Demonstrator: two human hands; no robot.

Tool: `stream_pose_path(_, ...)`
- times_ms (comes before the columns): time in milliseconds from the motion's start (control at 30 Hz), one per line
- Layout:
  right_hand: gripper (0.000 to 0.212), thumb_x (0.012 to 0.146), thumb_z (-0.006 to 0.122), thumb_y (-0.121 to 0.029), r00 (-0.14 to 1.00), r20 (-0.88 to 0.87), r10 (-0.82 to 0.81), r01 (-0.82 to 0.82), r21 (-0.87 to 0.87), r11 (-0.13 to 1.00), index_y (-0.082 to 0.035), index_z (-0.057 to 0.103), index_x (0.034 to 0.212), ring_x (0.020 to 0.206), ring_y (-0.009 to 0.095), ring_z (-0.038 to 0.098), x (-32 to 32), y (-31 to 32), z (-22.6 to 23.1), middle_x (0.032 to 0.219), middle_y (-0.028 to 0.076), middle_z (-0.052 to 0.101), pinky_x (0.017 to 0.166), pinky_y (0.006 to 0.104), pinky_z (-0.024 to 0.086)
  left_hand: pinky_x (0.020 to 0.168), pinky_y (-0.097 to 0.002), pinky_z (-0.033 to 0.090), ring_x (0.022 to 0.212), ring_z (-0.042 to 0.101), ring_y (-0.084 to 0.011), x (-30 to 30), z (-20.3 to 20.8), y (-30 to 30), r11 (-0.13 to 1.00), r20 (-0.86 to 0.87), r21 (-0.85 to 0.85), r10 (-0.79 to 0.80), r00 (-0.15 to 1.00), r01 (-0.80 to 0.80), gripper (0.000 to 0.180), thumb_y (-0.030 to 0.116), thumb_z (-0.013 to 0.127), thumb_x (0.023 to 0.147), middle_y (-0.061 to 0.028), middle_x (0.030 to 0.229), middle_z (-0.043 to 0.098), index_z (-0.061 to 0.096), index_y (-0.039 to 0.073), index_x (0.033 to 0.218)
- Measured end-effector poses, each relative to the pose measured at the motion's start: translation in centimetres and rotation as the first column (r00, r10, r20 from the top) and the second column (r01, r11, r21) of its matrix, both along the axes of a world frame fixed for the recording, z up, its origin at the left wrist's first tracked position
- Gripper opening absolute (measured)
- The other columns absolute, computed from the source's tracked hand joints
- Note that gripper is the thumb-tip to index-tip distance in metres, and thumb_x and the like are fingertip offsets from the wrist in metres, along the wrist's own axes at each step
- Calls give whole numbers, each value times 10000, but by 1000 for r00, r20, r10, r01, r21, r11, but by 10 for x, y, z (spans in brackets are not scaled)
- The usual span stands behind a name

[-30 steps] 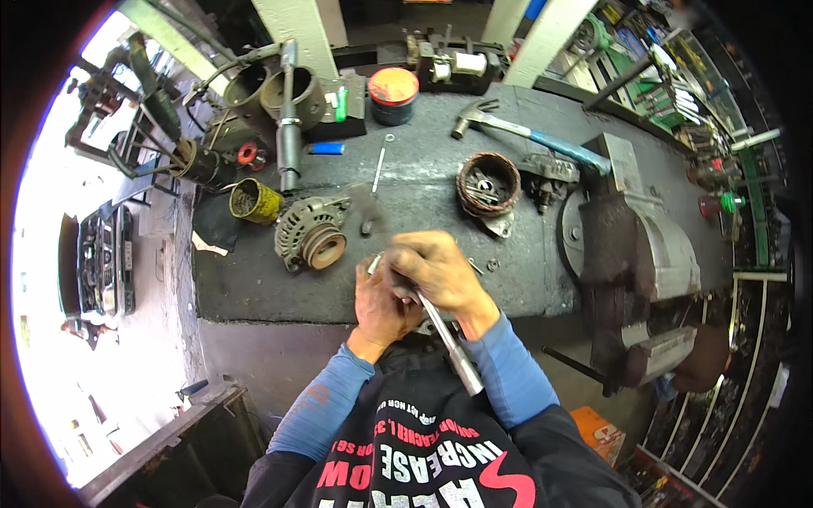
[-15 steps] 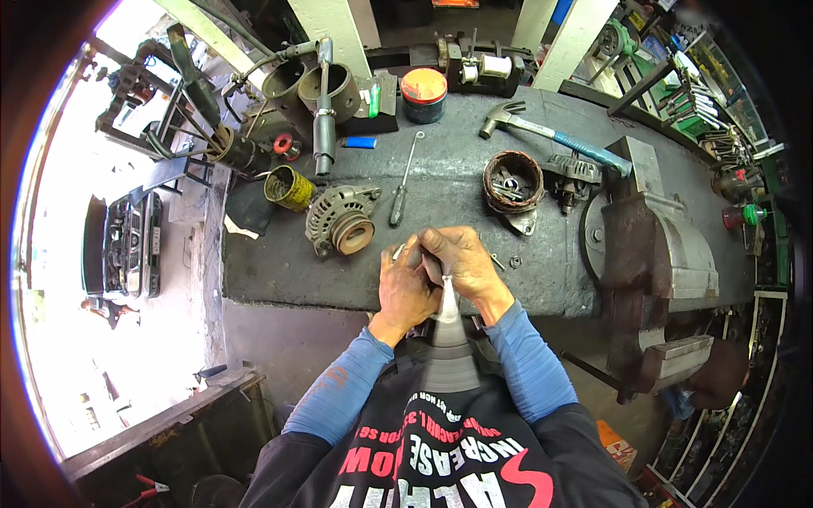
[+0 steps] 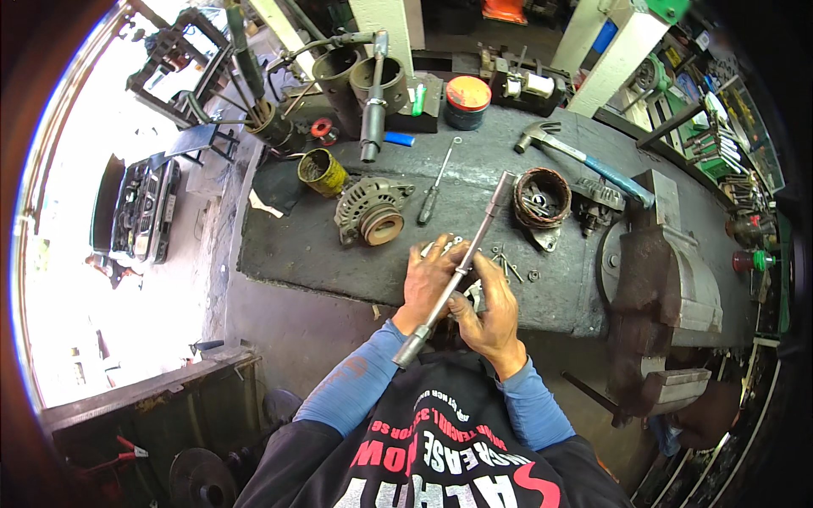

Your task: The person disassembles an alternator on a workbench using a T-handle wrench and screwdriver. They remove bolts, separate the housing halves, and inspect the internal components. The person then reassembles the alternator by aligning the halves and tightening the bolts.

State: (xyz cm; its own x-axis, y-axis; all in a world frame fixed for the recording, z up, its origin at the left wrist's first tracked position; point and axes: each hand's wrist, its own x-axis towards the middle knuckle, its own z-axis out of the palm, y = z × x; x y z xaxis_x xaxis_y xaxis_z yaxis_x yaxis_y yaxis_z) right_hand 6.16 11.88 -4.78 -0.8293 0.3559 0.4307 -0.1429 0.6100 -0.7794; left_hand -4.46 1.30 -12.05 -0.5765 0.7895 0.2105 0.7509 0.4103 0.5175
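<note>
A long steel socket wrench (image 3: 484, 222) lies slantwise above my hands, its knurled thick end (image 3: 412, 345) over my left forearm and its other end toward the bench. My left hand (image 3: 428, 284) is closed beneath it, fingers curled around a light metal piece (image 3: 440, 249) that is mostly hidden. Beside the wrench's middle, my right hand (image 3: 493, 313) has its thumb and bent fingers apart, with the fingertips close against the shaft. A shiny metal surface (image 3: 474, 295) shows in the gap between them. Both hands are over the bench's front edge.
On the dark bench (image 3: 288, 258) stand an alternator half with a pulley (image 3: 377, 222), a screwdriver (image 3: 434, 196), a copper-wound stator ring (image 3: 542, 201), loose bolts (image 3: 506, 264), a claw hammer (image 3: 584, 159) and a yellow can (image 3: 323, 172). A heavy vise (image 3: 669, 254) is mounted at right.
The wrench, a vertical blur before, now shows sharply and slants across my hands. My right hand has dropped and its fingers have spread from their tight grip. The view has shifted left.
</note>
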Motion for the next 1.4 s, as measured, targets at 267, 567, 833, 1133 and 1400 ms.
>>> stream_pose_path(267,970,893,861,-406,978,-96,-185,188,32,982,93,365,1562,1232,366,670,-3,-25,-15,1326,229,664,1037,439,545,1067,-563,393,1399,525,-265,6,5,5,993,-138,-107,26,990,-41,364,445,623,977,49,1424,616,710,297,1298)
stream_pose_path(567,396,1038,679,-347,1000,23,-5,19,-662,749,48,710,1041,712,204,661,-24,16,-19,809,107,707,677,319,505,1021,-584,410,1321,625,-287,6,2,5,996,-242,78,65,968,-47,337,348,693,926,-32,1337,712,739,180,1214)
stream_pose_path(833,461,1057,678,-422,994,-12,111,-61,-892,448,-26,750,830,498,56,468,-51,24,-18,585,-20,569,445,252,319,1080,-540,394,1364,572,-313,1,15,2,990,56,128,59,997,-65,497,184,797,735,-51,1339,697,706,126,1220)
stream_pose_path(1133,597,1105,561,-484,992,-65,-107,0,-853,523,37,710,853,430,66,433,-33,35,13,550,1,539,405,245,289,1079,-545,399,1358,579,-338,1,7,5,991,12,124,45,999,-46,335,341,823,869,-32,1353,709,731,107,1091)
stream_pose_path(1400,709,1117,463,-573,961,53,-271,224,-726,650,41,688,842,435,65,393,44,70,30,524,-5,487,431,244,261,1046,-542,408,1333,588,-324,4,22,10,983,49,165,72,996,-79,281,354,812,865,-44,1325,708,758,132,1029)
